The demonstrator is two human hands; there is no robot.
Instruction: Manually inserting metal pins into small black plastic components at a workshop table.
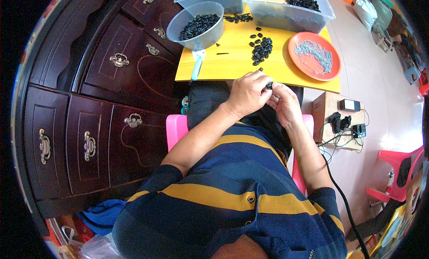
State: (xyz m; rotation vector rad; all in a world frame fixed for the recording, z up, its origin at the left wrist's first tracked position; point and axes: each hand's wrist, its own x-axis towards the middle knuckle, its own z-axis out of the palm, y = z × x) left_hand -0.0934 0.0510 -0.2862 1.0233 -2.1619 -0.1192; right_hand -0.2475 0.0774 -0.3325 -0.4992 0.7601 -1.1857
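On the yellow counter (237, 66), a clear tub (211, 42) of black rings, a loose black pile (263, 51) and an orange plate (304, 68) of grey bits (325, 59) suggest plenty left; we cannot tell what is finished. Our left hand (247, 93), curled narrow, and pinching right hand (286, 105) hold a small black piece (269, 85) between them.

Where my left grip (249, 93) and right grip (285, 102) meet, I have one small black part (269, 85), mostly covered by my fingers; I cannot tell its full outline or tilt. It shows near the middle of the tabletop's (212, 70) near edge.
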